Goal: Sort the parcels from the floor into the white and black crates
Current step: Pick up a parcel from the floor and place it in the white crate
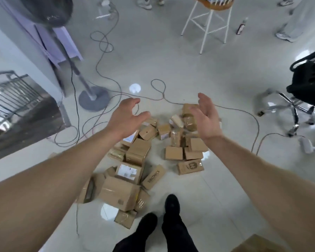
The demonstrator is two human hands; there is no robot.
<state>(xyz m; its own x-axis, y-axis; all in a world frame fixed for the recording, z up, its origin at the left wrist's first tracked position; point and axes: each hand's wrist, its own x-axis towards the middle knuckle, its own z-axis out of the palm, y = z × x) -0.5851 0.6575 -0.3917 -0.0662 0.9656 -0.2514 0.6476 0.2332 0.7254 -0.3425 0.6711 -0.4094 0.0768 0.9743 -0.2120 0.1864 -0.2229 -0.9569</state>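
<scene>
**Both hands empty above the parcel heap: sorting not visibly started**

Head view:

1. Grip state. Left hand and right hand are held out in front of the person with fingers spread and relaxed. Neither hand holds or touches anything. Both hang above the far end of the heap, the palms turned roughly toward each other.

2. Location of the task items. The parcels lie on the pale tiled floor directly ahead of the person's black shoes. They form two loose clusters:
   - Left cluster: includes a large carton, a parcel with a white shipping label and a slim box printed SIBIONICS.
   - Right cluster: smaller brown boxes, several wrapped in tape, lying just beside one another.

3. Crates. Neither the white crate nor the black crate can be identified in this view. A brown surface at the lower right corner is cut off by the frame edge; what it is cannot be told.

4. Progress assessment. Every parcel in view is on the floor and none is in hand, so the task reads as at or near its beginning. The full heap appears left to sort. Parcels already crated, if any, are out of view.

5. Surroundings. Cables loop across the floor near the heap, beside a fan stand.
</scene>
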